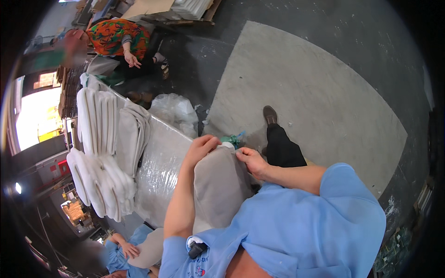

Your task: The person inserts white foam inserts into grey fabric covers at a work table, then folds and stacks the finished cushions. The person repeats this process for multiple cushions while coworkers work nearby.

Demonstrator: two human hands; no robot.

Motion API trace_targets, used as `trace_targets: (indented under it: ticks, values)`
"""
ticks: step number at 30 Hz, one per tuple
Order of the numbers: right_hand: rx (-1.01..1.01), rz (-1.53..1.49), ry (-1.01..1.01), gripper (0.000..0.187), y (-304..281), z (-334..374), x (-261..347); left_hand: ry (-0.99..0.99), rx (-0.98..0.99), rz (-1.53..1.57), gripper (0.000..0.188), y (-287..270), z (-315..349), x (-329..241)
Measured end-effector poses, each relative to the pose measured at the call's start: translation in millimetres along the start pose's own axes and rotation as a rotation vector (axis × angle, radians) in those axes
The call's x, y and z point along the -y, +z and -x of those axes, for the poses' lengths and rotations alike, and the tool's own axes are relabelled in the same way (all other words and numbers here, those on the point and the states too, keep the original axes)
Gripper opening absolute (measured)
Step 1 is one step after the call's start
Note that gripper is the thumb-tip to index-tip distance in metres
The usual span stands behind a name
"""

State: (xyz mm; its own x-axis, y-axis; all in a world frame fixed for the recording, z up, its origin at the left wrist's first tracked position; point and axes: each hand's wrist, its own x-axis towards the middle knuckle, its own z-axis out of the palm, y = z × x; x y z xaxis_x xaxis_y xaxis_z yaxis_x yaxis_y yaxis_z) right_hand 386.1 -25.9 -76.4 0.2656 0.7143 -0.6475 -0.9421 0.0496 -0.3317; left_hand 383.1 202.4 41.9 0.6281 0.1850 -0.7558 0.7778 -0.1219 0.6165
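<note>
Grey fabric-covered cushion (221, 183) sits at the right edge of the film-wrapped bench (160, 162), up against the wearer's blue shirt (296, 222). Can't tell if the bench carries its full weight.

Left hand (204, 149): on the cushion's far left corner, fingers bent and close together, tips by a small white part (226, 145) at the far end. Can't tell if they grip or only press.

Right hand (252, 162): at the far right corner, thumb and forefinger narrowed to a pinch on the cover's edge.

Green bundle (230, 139) just past the cushion's far end. Clear plastic bag (174, 111) outside the bench's right edge.

Along the bench's left edge: folded white pieces (99, 185) in two stacks, folded grey pieces (130, 129) beside the farther one.

Co-worker in a patterned orange top (121, 37) past the bench's far end; co-worker in blue (125, 250) off the left side, hand on a beige piece (149, 250).
</note>
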Motion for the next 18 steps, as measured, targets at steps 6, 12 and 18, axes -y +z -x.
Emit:
trace_targets:
  ticks: [6,12,18]
  values:
    - [-0.02,0.094,-0.102,0.019,-12,-3,-3,-0.032,0.389,-0.542,0.029,9,-61,-20]
    - [-0.068,0.159,-0.122,0.019,-14,-3,7,-0.008,0.535,-0.751,0.031,15,-73,-32]
    - [-0.085,0.202,-0.205,0.02,-9,-6,10,-0.131,0.614,-0.839,0.033,24,-81,-51]
